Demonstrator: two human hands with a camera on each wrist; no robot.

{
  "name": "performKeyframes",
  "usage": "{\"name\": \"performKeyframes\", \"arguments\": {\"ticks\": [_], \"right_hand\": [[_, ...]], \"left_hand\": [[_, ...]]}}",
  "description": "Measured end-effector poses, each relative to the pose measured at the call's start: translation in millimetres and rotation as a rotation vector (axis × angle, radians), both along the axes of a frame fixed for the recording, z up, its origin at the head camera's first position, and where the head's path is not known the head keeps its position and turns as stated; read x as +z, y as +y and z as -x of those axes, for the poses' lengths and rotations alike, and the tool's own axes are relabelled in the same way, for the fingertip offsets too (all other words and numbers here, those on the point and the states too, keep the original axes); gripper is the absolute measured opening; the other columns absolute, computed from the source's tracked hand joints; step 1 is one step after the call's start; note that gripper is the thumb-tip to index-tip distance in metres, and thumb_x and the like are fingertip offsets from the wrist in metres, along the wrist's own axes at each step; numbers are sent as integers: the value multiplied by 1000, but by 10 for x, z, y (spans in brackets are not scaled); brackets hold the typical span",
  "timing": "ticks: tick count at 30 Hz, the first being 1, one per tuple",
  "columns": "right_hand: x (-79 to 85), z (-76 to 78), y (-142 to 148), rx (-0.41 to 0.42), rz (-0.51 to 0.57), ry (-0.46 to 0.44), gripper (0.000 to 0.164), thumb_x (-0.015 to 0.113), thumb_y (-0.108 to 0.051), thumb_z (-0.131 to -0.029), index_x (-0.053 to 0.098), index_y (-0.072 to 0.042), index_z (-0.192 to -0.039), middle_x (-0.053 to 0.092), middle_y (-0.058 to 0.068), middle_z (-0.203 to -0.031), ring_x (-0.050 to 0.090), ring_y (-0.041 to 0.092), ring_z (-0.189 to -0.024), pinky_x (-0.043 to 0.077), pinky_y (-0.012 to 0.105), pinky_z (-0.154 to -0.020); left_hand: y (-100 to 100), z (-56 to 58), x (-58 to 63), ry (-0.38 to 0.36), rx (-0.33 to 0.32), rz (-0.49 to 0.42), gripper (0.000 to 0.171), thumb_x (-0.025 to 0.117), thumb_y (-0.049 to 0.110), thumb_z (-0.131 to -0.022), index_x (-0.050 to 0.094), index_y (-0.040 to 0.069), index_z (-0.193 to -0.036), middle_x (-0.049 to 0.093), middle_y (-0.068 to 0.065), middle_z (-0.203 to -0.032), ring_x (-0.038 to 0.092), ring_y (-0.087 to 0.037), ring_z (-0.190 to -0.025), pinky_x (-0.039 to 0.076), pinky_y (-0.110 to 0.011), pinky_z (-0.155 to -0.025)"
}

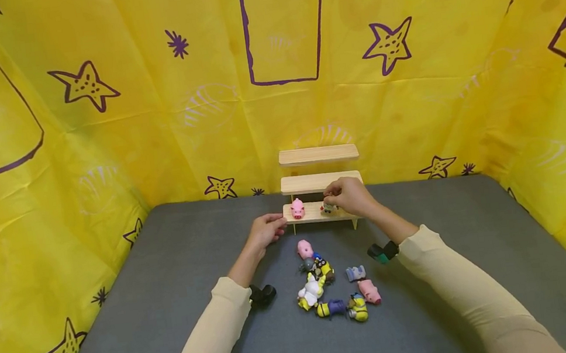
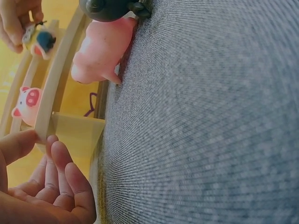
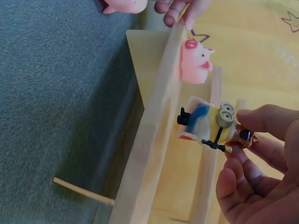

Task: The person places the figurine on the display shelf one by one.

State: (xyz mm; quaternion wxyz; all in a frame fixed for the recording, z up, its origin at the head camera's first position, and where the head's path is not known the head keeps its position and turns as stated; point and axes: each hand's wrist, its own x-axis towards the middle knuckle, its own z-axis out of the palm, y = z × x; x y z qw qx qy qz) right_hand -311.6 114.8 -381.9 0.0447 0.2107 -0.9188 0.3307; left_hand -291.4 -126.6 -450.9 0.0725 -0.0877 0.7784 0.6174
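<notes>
My left hand (image 1: 265, 230) holds the left end of the lowest step of a small wooden step shelf (image 1: 311, 215), thumb on top and fingertips at its edge. A pink pig figure (image 1: 297, 208) stands on that step beside this hand. My right hand (image 3: 261, 163) pinches a goggled minion figure (image 3: 210, 119) by the top of its head, thumb against fingers. The minion is over the right part of the same step, to the right of the pig. Whether its feet touch the wood I cannot tell.
In front of the shelf lies a loose group of toys on the grey cloth: pink pigs (image 1: 305, 248) (image 1: 369, 292), a white-clothed figure (image 1: 310, 291), minions (image 1: 357, 308) and a blue-grey piece (image 1: 355, 273). Two higher steps (image 1: 321, 182) rise behind. A yellow patterned curtain (image 1: 150, 128) encloses the table.
</notes>
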Motion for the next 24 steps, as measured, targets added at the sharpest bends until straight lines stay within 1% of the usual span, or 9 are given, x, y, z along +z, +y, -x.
{"name": "performKeyframes", "arguments": {"ticks": [4, 12, 16, 24], "right_hand": [[-34, 40, -64, 10, -13, 1, 18, 69, -14, -86, 75, -1, -97, 67, 13, -88, 58, 22, -80, 45, 31, -71], [-79, 85, -170, 21, -37, 50, 18, 69, -11, -85, 74, 2, -97, 65, 14, -85, 56, 22, -78, 44, 31, -69], [-100, 107, -212, 22, -31, 55, 18, 69, -12, -85, 74, 1, -97, 66, 14, -85, 57, 22, -78, 45, 31, -71], [-119, 118, -283, 25, -6, 65, 16, 69, -11, -86, 74, 0, -96, 68, 13, -88, 60, 23, -82, 48, 35, -75]], "left_hand": [[5, -4, -5, -4, -2, -3, 32, 65, 19, -94, 64, 2, -121, 71, -12, -102, 63, -12, -75, 49, -22, -64], [24, -14, 3, -1, -4, -2, 33, 65, 19, -94, 64, 2, -122, 71, -14, -104, 62, -11, -73, 48, -21, -64], [20, -7, -7, -7, 1, 1, 33, 65, 19, -94, 64, 2, -122, 71, -13, -104, 61, -9, -72, 49, -22, -65], [16, -6, -14, -8, 4, 4, 33, 65, 19, -94, 64, 1, -121, 71, -13, -103, 63, -13, -76, 50, -24, -66]]}}
